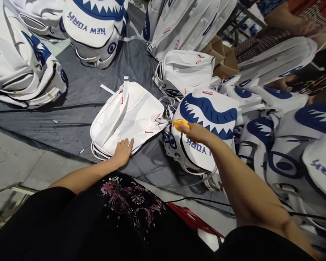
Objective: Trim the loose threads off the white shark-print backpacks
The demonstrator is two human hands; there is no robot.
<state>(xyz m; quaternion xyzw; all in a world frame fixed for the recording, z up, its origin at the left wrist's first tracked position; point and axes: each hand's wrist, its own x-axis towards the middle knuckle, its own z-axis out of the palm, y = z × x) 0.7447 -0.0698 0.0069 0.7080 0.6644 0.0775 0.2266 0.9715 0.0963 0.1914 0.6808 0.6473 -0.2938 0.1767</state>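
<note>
A white backpack point(136, 105) lies in front of me with its strap side up. My left hand point(123, 151) rests on its near side, fingers stretched out over the fabric. To the right, my right hand point(195, 132) is closed round the orange handles of a pair of scissors point(180, 124). The scissor blades point left and reach the right end of the backpack, by its strap ends; whether they are open or shut I cannot tell. Just under my right hand stands another white backpack point(206, 116) with a blue toothed-mouth print and lettering.
More white backpacks point(95, 32) stand on the grey-covered table point(81, 87) at the left and back. Others crowd the right side point(285, 159). A cardboard box point(220, 54) sits behind. At the upper right, another person's hands point(305, 27) are near a white backpack.
</note>
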